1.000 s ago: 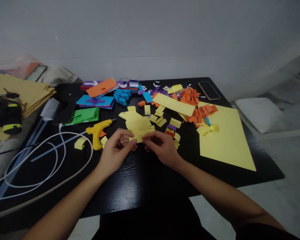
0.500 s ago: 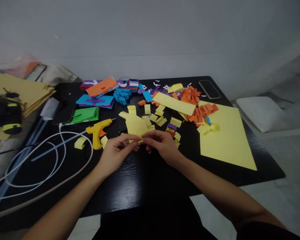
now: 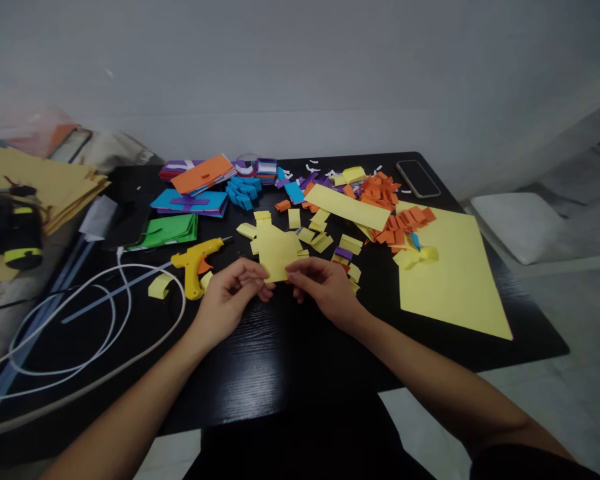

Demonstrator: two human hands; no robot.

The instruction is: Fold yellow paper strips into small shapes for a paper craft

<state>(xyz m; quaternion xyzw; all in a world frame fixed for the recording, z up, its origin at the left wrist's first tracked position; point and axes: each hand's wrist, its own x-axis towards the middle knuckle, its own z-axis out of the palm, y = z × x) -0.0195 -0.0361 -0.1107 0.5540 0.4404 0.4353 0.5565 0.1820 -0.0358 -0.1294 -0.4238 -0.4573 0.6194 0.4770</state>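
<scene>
A small piece of yellow paper (image 3: 279, 252) stands between my two hands over the middle of the black table. My left hand (image 3: 233, 293) pinches its lower left corner between thumb and fingers. On the other side, my right hand (image 3: 323, 287) grips the lower right corner in the same way. Behind the paper lie several small folded yellow pieces (image 3: 322, 241), some partly hidden by it. A yellow glue gun (image 3: 195, 263) rests just left of my left hand, its nozzle pointing away to the right.
Large yellow sheets (image 3: 455, 280) and a pile of orange folded pieces (image 3: 380, 193) are at the right, with a phone (image 3: 419, 179) behind. Blue (image 3: 190, 202) and green paper stacks (image 3: 170, 230) lie at the back left. A white cable (image 3: 130, 293) loops across the left side.
My hands have drawn slightly apart, the left one shifting left. The yellow paper now shows flatter and more upright between them. Everything else stays in place.
</scene>
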